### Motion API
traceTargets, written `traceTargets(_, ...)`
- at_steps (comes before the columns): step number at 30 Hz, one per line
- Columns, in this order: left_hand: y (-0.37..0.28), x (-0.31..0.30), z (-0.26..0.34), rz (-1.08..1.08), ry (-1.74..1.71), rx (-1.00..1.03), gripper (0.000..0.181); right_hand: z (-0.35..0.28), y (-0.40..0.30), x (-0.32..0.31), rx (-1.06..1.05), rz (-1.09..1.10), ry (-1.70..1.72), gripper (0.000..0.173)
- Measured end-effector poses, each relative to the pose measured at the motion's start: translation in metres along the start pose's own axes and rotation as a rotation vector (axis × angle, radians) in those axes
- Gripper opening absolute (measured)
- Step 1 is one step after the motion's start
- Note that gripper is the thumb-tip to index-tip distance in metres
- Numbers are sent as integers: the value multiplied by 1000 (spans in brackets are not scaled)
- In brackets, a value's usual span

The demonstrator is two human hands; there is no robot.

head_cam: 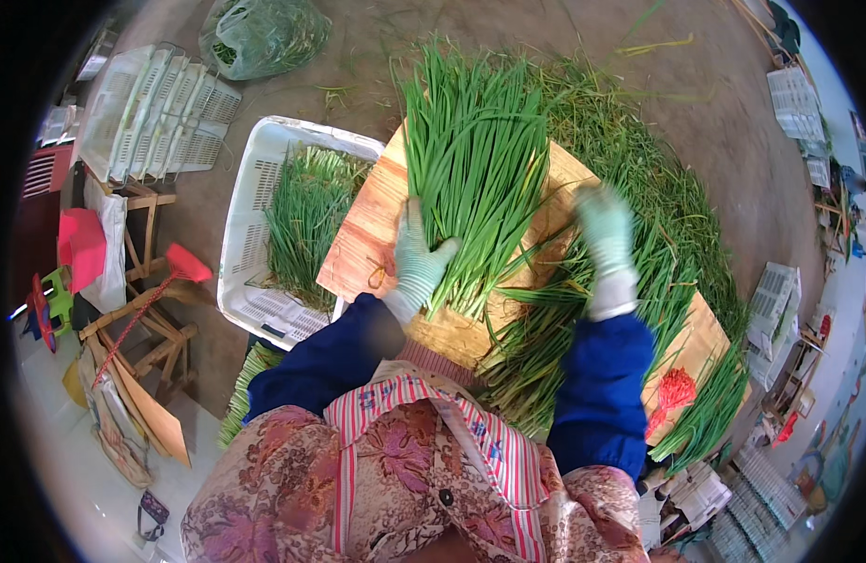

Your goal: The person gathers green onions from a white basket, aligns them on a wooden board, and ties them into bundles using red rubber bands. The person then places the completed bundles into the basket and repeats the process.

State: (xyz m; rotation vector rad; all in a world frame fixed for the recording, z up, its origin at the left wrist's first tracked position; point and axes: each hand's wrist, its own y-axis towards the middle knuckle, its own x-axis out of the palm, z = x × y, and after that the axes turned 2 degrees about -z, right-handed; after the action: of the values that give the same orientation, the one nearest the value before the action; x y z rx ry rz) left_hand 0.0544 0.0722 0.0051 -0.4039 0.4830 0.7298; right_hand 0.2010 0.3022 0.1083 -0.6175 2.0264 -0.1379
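Observation:
A thick bundle of garlic chives (475,162) lies on a wooden board (359,229), its pale cut ends towards me. My left hand (422,257), in a striped knit glove, rests along the bundle's left side near those ends, thumb spread over the stalks. Motion blurs my right hand (605,222), also gloved; it is above the board's right edge, and its fingers cannot be made out. Under my right forearm, looser, messier chives (538,345) spread across the board. Another board (704,327) to the right carries red ties (676,387) and a chive bunch (707,415).
Left of the board stands a white plastic crate (230,271) with chives (306,225) in it. A heap of trimmings (658,176) covers the floor beyond. A stuffed plastic bag (271,39), stacked crates (158,116) and a red-handled tool (134,317) are farther left.

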Motion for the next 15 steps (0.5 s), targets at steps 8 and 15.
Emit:
traceTargets(8,-6,2,7,-23,-86,5,101,-17,-107,142,-122,-45,-1,45)
traceTargets(15,3,-7,-4,-98,-4,15,103,-2,-112,155,-48,15,550,39)
